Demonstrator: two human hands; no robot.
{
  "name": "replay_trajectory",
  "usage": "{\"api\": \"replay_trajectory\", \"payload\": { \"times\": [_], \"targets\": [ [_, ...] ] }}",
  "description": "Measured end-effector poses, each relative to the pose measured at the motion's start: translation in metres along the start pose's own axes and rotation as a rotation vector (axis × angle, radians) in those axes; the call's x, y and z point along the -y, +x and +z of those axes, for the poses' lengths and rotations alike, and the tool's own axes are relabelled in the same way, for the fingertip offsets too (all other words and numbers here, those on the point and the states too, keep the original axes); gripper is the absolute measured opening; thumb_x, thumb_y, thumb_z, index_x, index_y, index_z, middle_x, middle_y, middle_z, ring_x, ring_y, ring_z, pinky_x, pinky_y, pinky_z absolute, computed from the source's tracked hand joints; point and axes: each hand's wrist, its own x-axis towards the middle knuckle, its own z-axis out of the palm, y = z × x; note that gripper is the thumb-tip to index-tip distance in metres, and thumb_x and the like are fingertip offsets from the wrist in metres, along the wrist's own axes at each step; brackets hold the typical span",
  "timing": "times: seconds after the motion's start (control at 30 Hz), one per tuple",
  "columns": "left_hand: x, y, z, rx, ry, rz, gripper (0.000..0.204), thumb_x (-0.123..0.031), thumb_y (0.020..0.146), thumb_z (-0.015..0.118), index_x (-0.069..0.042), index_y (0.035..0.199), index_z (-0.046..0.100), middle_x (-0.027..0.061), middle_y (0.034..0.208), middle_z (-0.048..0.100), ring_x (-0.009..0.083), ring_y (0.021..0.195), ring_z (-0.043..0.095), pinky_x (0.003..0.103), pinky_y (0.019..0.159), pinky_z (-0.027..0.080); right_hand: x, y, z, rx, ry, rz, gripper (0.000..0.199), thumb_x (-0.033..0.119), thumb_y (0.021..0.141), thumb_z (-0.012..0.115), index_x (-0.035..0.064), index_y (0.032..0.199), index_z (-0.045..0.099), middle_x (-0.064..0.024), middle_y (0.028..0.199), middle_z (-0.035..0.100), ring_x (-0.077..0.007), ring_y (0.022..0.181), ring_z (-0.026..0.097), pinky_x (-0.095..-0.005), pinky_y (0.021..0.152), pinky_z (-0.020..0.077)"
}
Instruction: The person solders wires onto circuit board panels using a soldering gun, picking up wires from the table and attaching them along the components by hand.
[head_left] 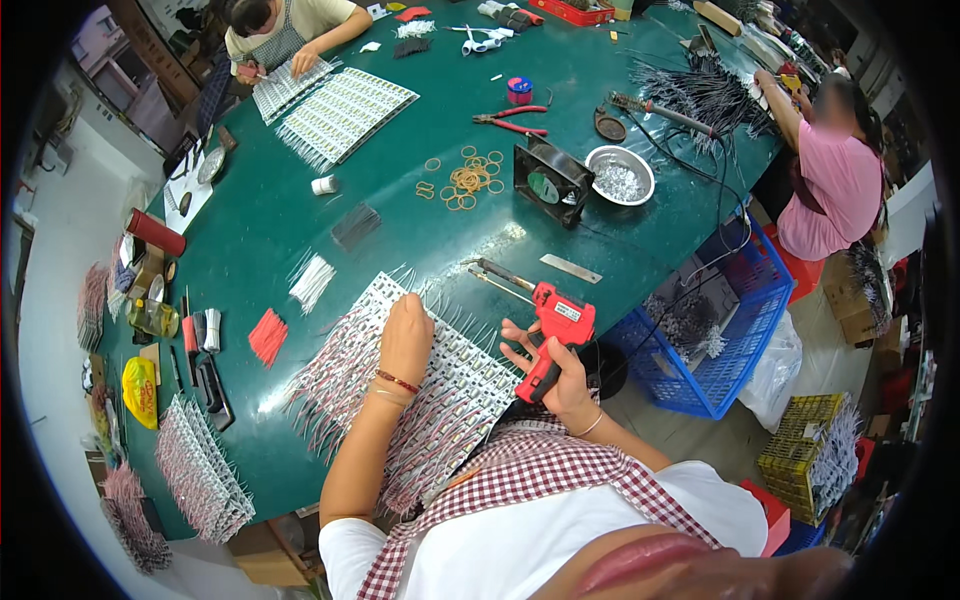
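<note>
My right hand (pixel 563 378) is wrapped round the handle of a red soldering gun (pixel 565 318), its metal tip pointing left above the table, beyond the board's far edge. In front of me lies a panel of small white circuit boards (pixel 455 375) in rows, with many thin red, white and dark wires sticking out along its edges. Over the panel's upper part rests my left hand (pixel 408 335), back upward, its fingers bunched together. What those fingers pinch, if anything, is hidden beneath the hand. Bundles of white wires (pixel 313 283) and red wires (pixel 268 337) lie left of the panel.
Beyond the panel are a black fan (pixel 552 182), a metal bowl (pixel 620 175), red-handled pliers (pixel 512 122), rubber bands (pixel 470 180) and a steel strip (pixel 571 268). More wired panels (pixel 200 470) lie left. A blue crate (pixel 712 375) stands right. Two people work at the table.
</note>
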Motion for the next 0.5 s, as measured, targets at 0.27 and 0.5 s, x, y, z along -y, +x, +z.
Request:
{"api": "replay_trajectory", "payload": {
  "times": [0.27,0.5],
  "targets": [
    [-0.011,-0.017,-0.017,0.029,0.202,0.089,0.006,-0.001,0.08,0.056,0.0,0.083,0.051,0.017,0.083,0.055,0.0292,0.083,0.057,0.036,0.069,0.051,0.001,0.002,0.011,0.007,-0.019,0.012,0.025,0.022,0.093,0.054,0.0059,0.112,0.051,-0.0185,0.122,0.055,-0.0299,0.131,0.039,-0.0502,0.11,0.029],
    [-0.007,-0.043,-0.026,0.126,0.266,-0.212,0.018,-0.02,0.087,0.055,-0.005,0.076,0.055,0.014,0.072,0.062,0.0307,0.066,0.063,0.039,0.057,0.051,-0.009,0.0,0.008,0.008,0.014,0.057,0.023,0.02,0.093,0.054,0.0063,0.112,0.051,-0.0181,0.124,0.054,-0.0295,0.132,0.037,-0.0475,0.11,0.029]
  ]
}}
